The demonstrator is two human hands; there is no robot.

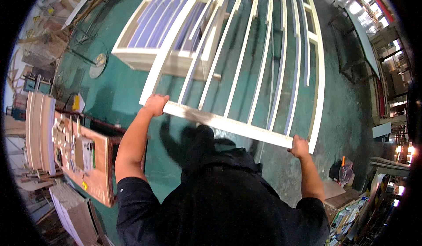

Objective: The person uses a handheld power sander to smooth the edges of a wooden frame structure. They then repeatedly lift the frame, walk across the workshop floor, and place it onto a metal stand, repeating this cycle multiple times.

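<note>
Head view: a white slatted wooden frame is held by its near rail above the green floor — left hand and right hand curled closed around opposite ends. Stiff, bulky and probably heavy, it seems best gripped wide — thin slats look fragile.

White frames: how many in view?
2. One large slatted frame is gripped at its near rail by the left hand and right hand. A second frame sits behind it, upper left, partly hidden; more may be stacked beneath.
</note>
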